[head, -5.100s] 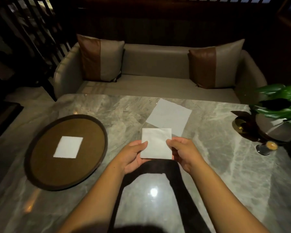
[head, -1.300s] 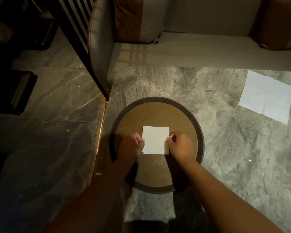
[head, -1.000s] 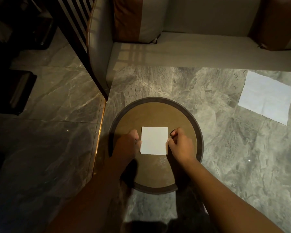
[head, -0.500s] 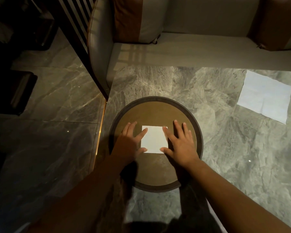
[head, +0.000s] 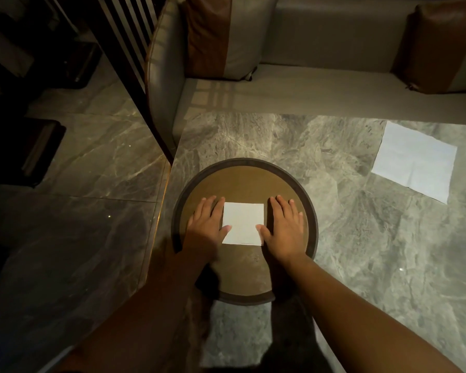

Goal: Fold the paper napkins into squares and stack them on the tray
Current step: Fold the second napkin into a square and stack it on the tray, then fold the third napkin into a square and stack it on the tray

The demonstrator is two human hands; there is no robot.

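**Folded Square Set on the Tray, One Napkin Left Flat**

A folded napkin (head: 243,223) is seen lying flat at the middle of the round tray (head: 242,179), its edges squared. It is flanked by the left hand (head: 205,224) and the right hand (head: 284,224), both laid palm-down on the tray with fingers straight and nothing gripped. Only the thumb tips are rested on the square's near corners. How many folded layers are piled there cannot be told from above.

Well to the right of the tray and slightly beyond it, an unfolded napkin (head: 414,164) is spread on the marble table (head: 361,251). The stacking of this square is judged to be finished or nearly so. At least that one sheet is left to be folded and added to the tray.
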